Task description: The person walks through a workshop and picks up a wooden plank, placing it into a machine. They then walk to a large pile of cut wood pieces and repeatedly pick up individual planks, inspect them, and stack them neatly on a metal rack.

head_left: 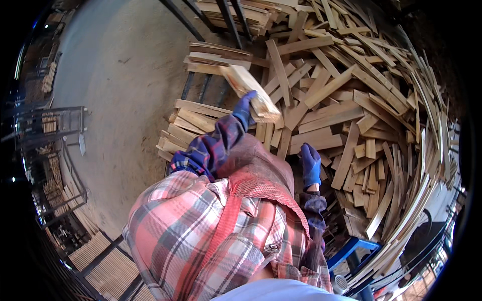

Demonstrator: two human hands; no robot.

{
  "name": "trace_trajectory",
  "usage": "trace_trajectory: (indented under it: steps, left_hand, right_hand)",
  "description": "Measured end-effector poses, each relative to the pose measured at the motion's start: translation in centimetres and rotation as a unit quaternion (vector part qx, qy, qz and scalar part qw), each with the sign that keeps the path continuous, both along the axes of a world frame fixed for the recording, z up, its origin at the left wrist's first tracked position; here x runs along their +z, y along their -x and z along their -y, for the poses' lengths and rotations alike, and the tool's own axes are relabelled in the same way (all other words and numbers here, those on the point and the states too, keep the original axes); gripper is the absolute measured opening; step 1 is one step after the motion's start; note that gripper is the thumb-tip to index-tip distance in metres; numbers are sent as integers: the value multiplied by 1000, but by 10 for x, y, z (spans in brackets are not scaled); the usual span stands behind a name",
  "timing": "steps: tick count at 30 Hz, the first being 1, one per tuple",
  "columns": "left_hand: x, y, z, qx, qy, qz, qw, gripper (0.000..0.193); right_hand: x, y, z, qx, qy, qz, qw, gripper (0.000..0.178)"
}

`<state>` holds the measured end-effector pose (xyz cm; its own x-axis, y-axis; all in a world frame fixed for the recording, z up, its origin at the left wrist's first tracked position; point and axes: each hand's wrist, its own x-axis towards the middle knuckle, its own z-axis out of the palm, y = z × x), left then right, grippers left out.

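My left hand [244,108], in a blue and purple glove, is closed around a thick piece of pale wood [249,89]. I cannot tell whether this is one board or a few pressed together; its far end is smeared. It is held up and tilted, above the gap between the stacked boards [193,119] and the loose heap of boards [321,118]. My right hand [311,166], gloved in blue, hangs low at the near edge of the heap. Its back faces up and its fingers are mostly hidden, with nothing visibly held.
Another neat stack of boards [218,56] lies farther off on a dark metal frame [204,86]. Dark metal posts [229,22] rise beyond it. A blue metal frame [354,251] stands at the lower right. Concrete floor [115,100] stretches to the left, past which are metal racks [52,123].
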<state>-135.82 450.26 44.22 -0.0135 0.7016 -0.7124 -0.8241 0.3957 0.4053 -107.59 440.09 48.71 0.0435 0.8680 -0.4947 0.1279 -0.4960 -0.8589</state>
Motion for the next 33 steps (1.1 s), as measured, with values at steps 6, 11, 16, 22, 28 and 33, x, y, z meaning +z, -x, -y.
trace_trajectory:
  steps: [6, 11, 16, 22, 28, 33]
  left_hand:
    - [-77, 95, -106, -117, -22, -164, 979, 47]
    - [-96, -27, -50, -295, -59, -222, 927, 49]
    - [-64, -174, 75, -594, -30, -160, 788, 51]
    - [-23, -222, 104, -774, -79, -200, 595, 61]
    - [-47, -246, 64, -662, -55, -259, 702, 15]
    - [-25, -328, 47, -678, -112, -203, 698, 39]
  right_hand:
    - [-20, -57, 66, -53, 101, 98, 989, 46]
    - [-12, -90, 106, -122, 134, 156, 971, 65]
    - [-32, -182, 104, -141, 176, 262, 938, 75]
    - [9, -382, 74, -89, 345, 603, 714, 91]
    - [2, -513, 103, -103, 464, 598, 646, 91]
    - [32, -465, 85, -121, 422, 548, 712, 75]
